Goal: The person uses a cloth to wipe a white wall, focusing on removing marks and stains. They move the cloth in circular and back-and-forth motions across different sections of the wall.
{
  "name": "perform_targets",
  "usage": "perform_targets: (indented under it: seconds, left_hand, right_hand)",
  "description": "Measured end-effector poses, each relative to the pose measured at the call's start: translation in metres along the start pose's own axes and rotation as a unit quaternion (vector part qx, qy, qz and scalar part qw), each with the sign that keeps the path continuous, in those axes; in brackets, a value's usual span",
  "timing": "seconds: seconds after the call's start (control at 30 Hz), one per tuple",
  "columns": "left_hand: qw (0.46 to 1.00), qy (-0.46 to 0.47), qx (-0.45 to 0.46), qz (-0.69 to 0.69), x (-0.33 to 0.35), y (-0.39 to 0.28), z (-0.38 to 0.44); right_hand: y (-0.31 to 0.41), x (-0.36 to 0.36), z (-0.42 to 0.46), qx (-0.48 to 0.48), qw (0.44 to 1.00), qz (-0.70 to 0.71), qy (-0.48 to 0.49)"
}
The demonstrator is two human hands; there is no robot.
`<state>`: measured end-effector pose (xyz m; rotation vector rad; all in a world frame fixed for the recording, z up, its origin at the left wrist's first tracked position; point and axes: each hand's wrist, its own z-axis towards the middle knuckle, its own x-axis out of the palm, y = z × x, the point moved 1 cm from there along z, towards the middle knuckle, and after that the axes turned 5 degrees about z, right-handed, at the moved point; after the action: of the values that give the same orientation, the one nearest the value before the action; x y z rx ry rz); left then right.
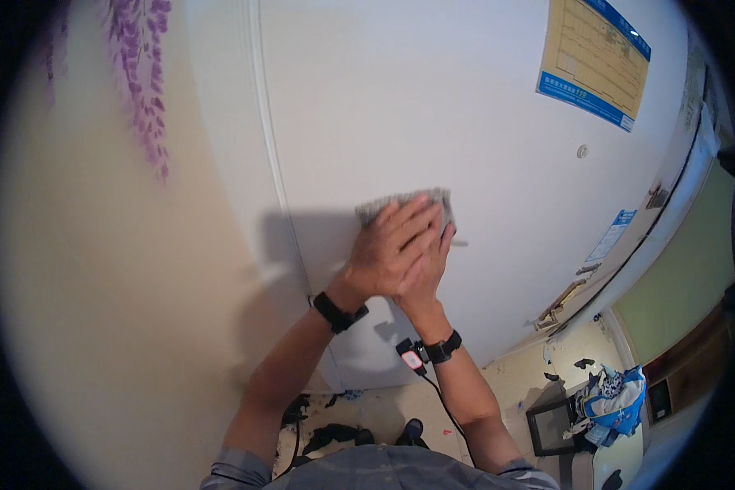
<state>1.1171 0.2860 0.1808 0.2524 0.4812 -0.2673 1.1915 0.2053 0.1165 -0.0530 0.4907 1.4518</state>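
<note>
A grey, textured cloth or pad (373, 209) lies flat against a white door-like panel (367, 110). My left hand (380, 254) and my right hand (425, 269) overlap on it, pressing it to the surface with fingers pointing up. Much of the cloth is hidden under my palms and fingers. A short grey strip (459, 244) shows just right of my right hand; whether it belongs to the cloth I cannot tell. Each wrist wears a black band, and a small device with a cable hangs beside the right one.
A narrow vertical moulding (269, 141) runs left of my hands, beside a wall with painted purple flowers (141, 79). A yellow-and-blue printed sheet (594, 61) is fixed at upper right. Dark scraps lie on the floor (496, 392). A blue-white bag (621, 401) rests at lower right.
</note>
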Motion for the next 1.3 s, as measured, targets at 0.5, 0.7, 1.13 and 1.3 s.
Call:
perform_targets:
  seconds: [0.5,0.7,1.13,1.3]
  left_hand:
    - [0.992,-0.051,-0.111,0.036,0.005,-0.006,-0.129]
    - [0.987,-0.128,-0.098,0.008,-0.059,0.014,-0.033]
    - [0.794,-0.327,-0.508,-0.070,-0.087,-0.027,-0.172]
    - [0.754,-0.270,-0.591,-0.099,-0.059,-0.049,-0.218]
  right_hand:
    - [0.012,0.077,-0.093,-0.087,0.987,0.036,0.129]
    - [0.057,0.028,0.041,-0.109,0.991,0.074,0.037]
    - [0.082,0.078,0.006,-0.232,0.971,-0.056,-0.019]
    - [0.056,0.095,-0.077,-0.263,0.955,-0.125,0.063]
